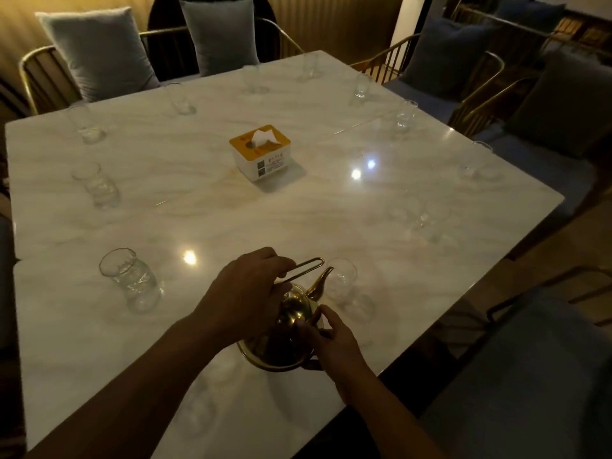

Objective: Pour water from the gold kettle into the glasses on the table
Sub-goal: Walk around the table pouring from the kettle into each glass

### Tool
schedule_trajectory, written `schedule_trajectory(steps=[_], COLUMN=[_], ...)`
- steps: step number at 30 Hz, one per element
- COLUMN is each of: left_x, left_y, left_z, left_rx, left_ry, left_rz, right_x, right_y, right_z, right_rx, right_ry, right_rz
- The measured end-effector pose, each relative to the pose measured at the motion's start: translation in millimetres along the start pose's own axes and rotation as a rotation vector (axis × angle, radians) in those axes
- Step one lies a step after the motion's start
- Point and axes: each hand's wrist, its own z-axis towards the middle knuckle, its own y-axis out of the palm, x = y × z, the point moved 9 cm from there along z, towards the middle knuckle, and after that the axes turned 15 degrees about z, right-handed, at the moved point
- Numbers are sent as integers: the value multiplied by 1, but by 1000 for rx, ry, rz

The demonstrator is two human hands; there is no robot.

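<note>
Tilting the gold kettle (284, 329) by its handle, the left hand (246, 293) is closed tight while the right hand (326, 329) steadies the lid with loosely curled fingers. Spout's pointing at the glass (344, 286) just beyond the kettle, which looks empty so far. Next up is probably tipping further, slowly, keeping the spout over that rim.

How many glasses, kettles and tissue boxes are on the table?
Glasses: 11 clear enough to count
Kettle: 1
Tissue box: 1
Total: 13
</note>
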Motion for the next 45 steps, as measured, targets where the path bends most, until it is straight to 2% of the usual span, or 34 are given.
schedule_trajectory(steps=[9, 25, 45], left_x=[12, 33, 36], left_y=[9, 11, 3], left_z=[28, 69, 79], left_rx=[-72, -82, -56], left_ry=[7, 78, 91], left_rz=[82, 161, 162], right_x=[10, 0, -12], right_y=[-2, 3, 14], right_z=[14, 19, 9], right_rx=[-57, -121, -116], right_ry=[85, 145, 154], right_rz=[162, 343, 362])
